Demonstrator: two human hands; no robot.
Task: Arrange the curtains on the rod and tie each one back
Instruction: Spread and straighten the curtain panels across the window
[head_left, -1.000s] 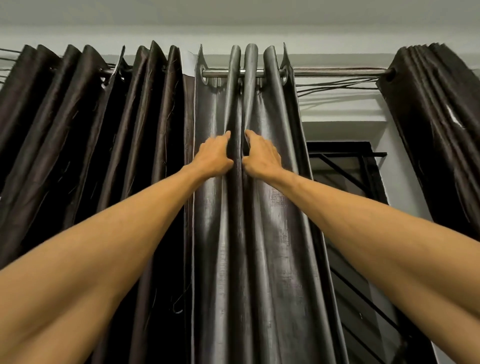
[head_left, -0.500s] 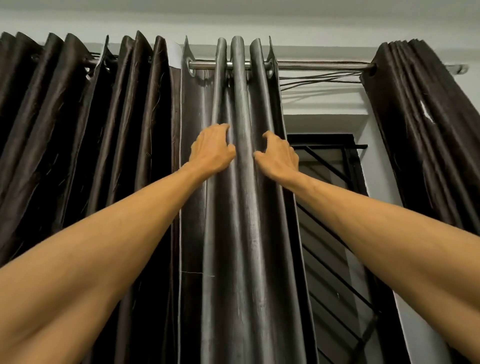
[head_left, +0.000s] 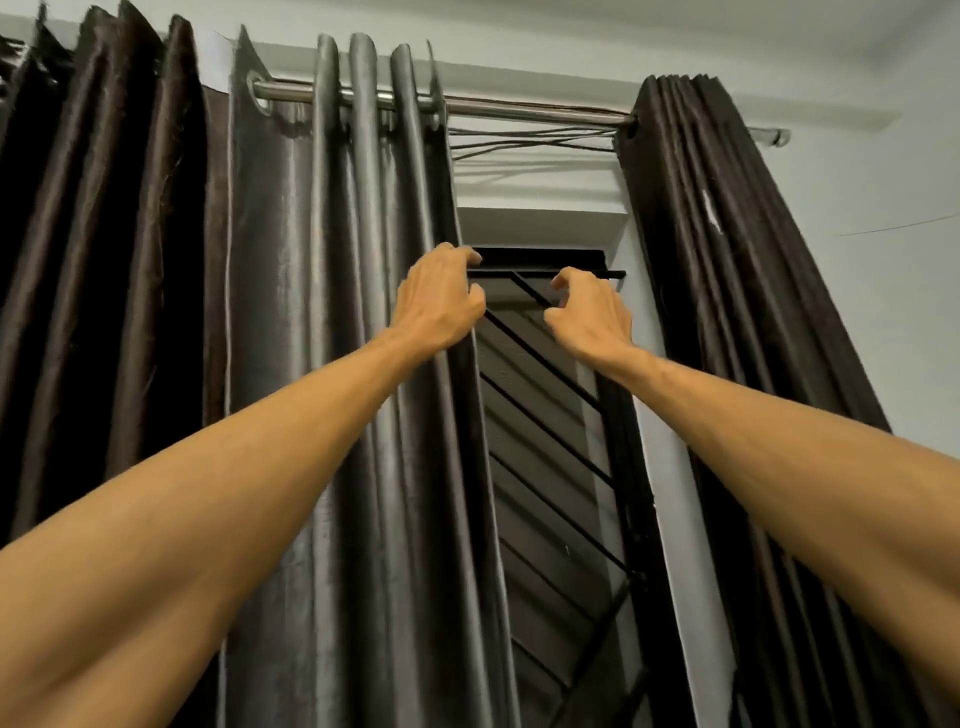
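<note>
A shiny grey curtain (head_left: 311, 270) hangs in folds from a metal rod (head_left: 524, 110). A dark brown curtain (head_left: 104, 234) hangs to its left, and another dark curtain (head_left: 727, 270) is bunched at the rod's right end. My left hand (head_left: 441, 299) grips the grey curtain's right edge, its fingers curled over the hem. My right hand (head_left: 587, 312) hovers in the gap in front of the window with its fingers loosely bent and apart, touching no cloth.
Between the curtains a window with a black slanted grille (head_left: 545, 431) is exposed. Thin wires (head_left: 519, 143) run just under the bare stretch of rod. A white wall and the ceiling lie beyond the right curtain.
Both hands left the grey curtain's middle folds and moved right. The left hand now holds its right edge and the right hand has come off the cloth. The view has swung right.
</note>
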